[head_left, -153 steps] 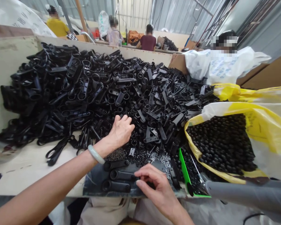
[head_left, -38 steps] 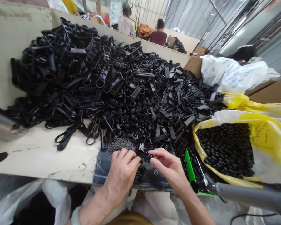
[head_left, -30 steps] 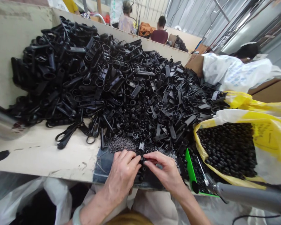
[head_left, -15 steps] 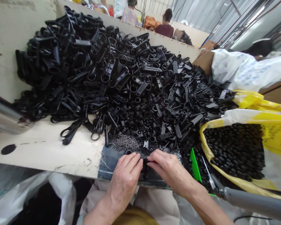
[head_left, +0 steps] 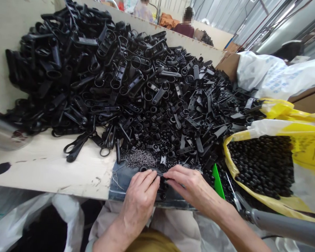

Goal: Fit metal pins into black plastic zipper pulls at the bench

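My left hand (head_left: 142, 192) lies with its fingers curled over a black plastic handle (head_left: 144, 169) with a ring-shaped end, at the front edge of the bench. From the other side, the fingertips of my right hand (head_left: 190, 182) are pinched together at the same handle. My fingers hide most of it, and I cannot tell if a smaller part is in the right pinch. Just beyond my hands lie a heap of tiny grey metal pieces (head_left: 140, 159) and a small flat dark part (head_left: 163, 160). Dark pieces (head_left: 162, 196) sit below my fingers.
A large heap of black plastic handles (head_left: 94, 77) covers the bench, with flat black strips (head_left: 212, 105) to its right. A yellow-and-white bag (head_left: 229, 147) of small black round parts stands at right, beside a green plate (head_left: 218, 182). Two people are in the background.
The view has shifted slightly. My right fingers have moved a little toward the left hand along the handle; both hands otherwise keep their places.
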Demonstrator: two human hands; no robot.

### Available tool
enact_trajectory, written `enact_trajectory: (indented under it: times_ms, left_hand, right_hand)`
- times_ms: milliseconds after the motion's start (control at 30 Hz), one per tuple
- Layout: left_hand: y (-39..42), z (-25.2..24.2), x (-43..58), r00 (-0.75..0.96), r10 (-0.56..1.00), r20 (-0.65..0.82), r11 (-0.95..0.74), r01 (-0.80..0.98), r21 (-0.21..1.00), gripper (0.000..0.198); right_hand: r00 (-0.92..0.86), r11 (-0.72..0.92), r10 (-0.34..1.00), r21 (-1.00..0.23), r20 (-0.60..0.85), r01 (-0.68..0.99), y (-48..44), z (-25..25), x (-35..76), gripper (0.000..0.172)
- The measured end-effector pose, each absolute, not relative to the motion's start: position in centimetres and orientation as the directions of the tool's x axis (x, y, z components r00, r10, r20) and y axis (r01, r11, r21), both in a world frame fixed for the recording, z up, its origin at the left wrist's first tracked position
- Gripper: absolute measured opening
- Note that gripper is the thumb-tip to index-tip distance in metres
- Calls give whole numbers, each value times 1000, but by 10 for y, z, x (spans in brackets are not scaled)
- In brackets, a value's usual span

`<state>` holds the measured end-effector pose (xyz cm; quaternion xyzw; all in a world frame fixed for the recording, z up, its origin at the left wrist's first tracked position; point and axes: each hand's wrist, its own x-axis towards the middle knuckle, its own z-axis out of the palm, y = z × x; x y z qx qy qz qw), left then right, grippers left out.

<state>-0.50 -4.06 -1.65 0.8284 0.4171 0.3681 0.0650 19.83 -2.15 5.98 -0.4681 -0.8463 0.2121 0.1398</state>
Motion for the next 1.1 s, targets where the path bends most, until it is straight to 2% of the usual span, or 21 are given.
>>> enact_trajectory:
  times_ms: [300,500,600,667,767,833,1000,1100]
  left_hand:
    - [-41,-19,-4,372,757,537,-627,643,440,26]
    - [-40,-18,-5,377,753,539,-634,635,441,26]
    - [-40,-17,-6,388,747,540,-641,634,432,28]
    - [-39,-17,-6,388,742,546,-646,632,428,29]
    - [-38,-16,-6,378,734,564,-652,623,431,29]
    - [-38,-16,-5,370,732,572,-651,627,427,30]
    - [-37,-17,-4,374,738,561,-646,631,429,29]
    - [-37,-17,-5,381,742,552,-648,621,441,27]
  right_hand:
    - [-606,576,795,-311,-1,756,-10,59,192,24]
    - [-531,511,848,-273,0,815,-12,56,186,21]
    - [-499,474,863,-223,-74,852,-9,64,182,12]
    - [-474,435,870,-243,-133,867,-6,69,182,5]
    - [-453,398,882,-310,-130,863,-6,73,183,9]
    - [-472,421,876,-317,-102,850,-8,71,184,8]
    - [-586,570,808,-162,-69,805,-15,57,186,15]
    - [-618,609,786,-146,-22,780,-19,47,189,16]
